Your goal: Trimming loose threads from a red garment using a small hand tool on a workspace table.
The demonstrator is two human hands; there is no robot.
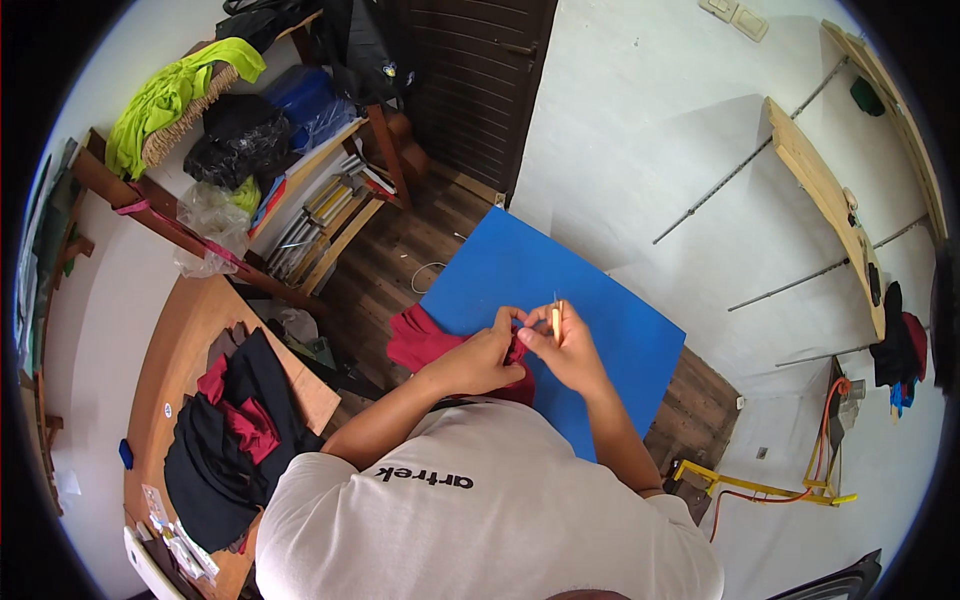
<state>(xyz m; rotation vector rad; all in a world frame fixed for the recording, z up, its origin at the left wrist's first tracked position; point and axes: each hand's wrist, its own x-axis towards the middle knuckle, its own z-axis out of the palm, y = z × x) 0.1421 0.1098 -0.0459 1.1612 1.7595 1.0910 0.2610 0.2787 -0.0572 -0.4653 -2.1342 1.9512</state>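
Dark red cloth (418, 338) lies bunched over the near left part of a blue tabletop (615, 340), close to my body. My left hand (478, 358) is closed on it, with thumb and forefinger pinching a fold. Just right of it, my right hand (566, 352) grips a small tool with a yellow handle (556, 322) and a thin tip pointing up and away. The thumb of that hand reaches to the cloth beside the left fingertips. Part of the cloth is hidden behind my left hand and forearm.
On the left, a wooden desk (165, 350) holds a heap of black and red garments (225, 430). A shelf with bags and a lime green cloth (180, 95) stands at the far left. Wall shelves (825, 185) and a yellow metal frame (750, 483) are on the right.
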